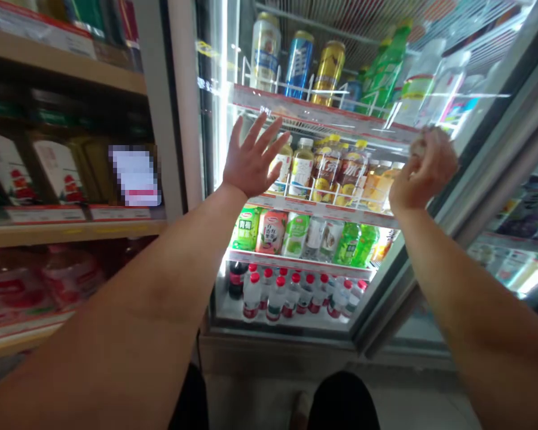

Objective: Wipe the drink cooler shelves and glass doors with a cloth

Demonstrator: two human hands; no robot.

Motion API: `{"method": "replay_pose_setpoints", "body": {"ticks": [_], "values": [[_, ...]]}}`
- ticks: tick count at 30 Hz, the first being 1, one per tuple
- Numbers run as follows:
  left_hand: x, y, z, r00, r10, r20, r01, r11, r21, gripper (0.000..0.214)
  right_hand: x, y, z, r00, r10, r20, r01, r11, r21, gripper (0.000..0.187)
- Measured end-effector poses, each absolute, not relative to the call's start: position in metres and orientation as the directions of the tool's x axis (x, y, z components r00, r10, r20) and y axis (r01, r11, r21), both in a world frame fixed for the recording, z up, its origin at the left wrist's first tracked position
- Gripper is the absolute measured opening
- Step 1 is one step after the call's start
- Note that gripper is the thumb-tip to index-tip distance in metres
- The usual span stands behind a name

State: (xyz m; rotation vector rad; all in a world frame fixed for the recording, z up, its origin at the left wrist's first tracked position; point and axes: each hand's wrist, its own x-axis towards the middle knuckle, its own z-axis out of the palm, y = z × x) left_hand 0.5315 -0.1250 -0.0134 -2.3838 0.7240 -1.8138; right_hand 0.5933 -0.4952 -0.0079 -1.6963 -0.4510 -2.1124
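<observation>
My left hand (255, 158) is raised with its fingers spread, holding nothing. It is in front of the left part of a lit drinks fridge, over the middle shelf's bottled drinks (302, 167). Whether it touches the glass door I cannot tell. My right hand (428, 164) is curled closed at the fridge's right side, near the metal door frame (470, 203). Something pale and blurred shows at its fingers, too unclear to name. Above my hands stand beer cans (299, 63) and green bottles (388, 68) on the top shelf.
Lower down are green and red drink bottles (272, 232) and several red-capped water bottles (277, 298). At left, a wooden shelf (72, 233) carries large dark bottles (49, 149) and a blurred-out white rectangle (137, 176). Another fridge (515, 209) stands at right. My knees (343, 400) show below.
</observation>
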Motion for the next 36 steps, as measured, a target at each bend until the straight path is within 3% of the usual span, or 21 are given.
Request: {"method": "replay_pose_setpoints", "body": {"ticks": [5,8,11,13,20,23,25,27,29,32,34,36], "values": [[0.535,-0.123,-0.014,0.230,-0.393,0.890,-0.331,-0.892,-0.308,0.064,0.631,-0.510,0.032,-0.154,-0.406,0.901,0.624,-0.747,-0.231,0.052],[0.535,-0.124,-0.013,0.236,-0.385,0.892,-0.372,-0.884,-0.283,0.068,0.646,-0.506,0.046,-0.069,-0.544,0.836,0.603,-0.690,-0.399,0.054],[0.534,-0.125,-0.012,0.252,-0.372,0.894,-0.354,-0.895,-0.272,0.066,0.648,-0.501,0.049,-0.092,-0.570,0.816,0.569,-0.703,-0.427,0.057],[0.533,-0.126,-0.011,0.255,-0.364,0.896,-0.339,-0.901,-0.270,0.064,0.642,-0.497,0.043,-0.147,-0.490,0.859,0.558,-0.759,-0.337,0.058],[0.534,-0.124,-0.013,0.224,-0.392,0.893,-0.357,-0.885,-0.299,0.063,0.590,-0.453,-0.018,-0.176,0.018,0.984,0.491,-0.865,0.104,0.053],[0.537,-0.123,-0.013,0.219,-0.399,0.890,-0.322,-0.891,-0.320,0.061,0.568,-0.427,-0.066,-0.132,0.284,0.950,0.502,-0.807,0.311,0.051],[0.538,-0.123,-0.013,0.215,-0.406,0.888,-0.312,-0.891,-0.331,0.060,0.560,-0.415,-0.092,-0.089,0.501,0.861,0.534,-0.705,0.466,0.053],[0.538,-0.122,-0.015,0.204,-0.379,0.903,-0.329,-0.895,-0.301,0.060,0.556,-0.410,-0.100,-0.080,0.638,0.766,0.552,-0.611,0.567,0.053],[0.538,-0.121,-0.018,0.177,-0.287,0.941,-0.344,-0.914,-0.215,0.059,0.557,-0.409,-0.089,-0.087,0.647,0.757,0.554,-0.600,0.577,0.052],[0.539,-0.121,-0.022,0.135,-0.163,0.977,-0.330,-0.937,-0.111,0.058,0.561,-0.411,-0.059,-0.085,0.451,0.888,0.552,-0.721,0.419,0.051],[0.539,-0.121,-0.023,0.125,-0.159,0.979,-0.304,-0.946,-0.115,0.059,0.563,-0.409,-0.051,-0.075,0.305,0.949,0.554,-0.779,0.294,0.052],[0.538,-0.122,-0.023,0.120,-0.166,0.979,-0.277,-0.952,-0.128,0.060,0.562,-0.404,-0.059,-0.064,0.317,0.946,0.570,-0.767,0.296,0.054]]}}
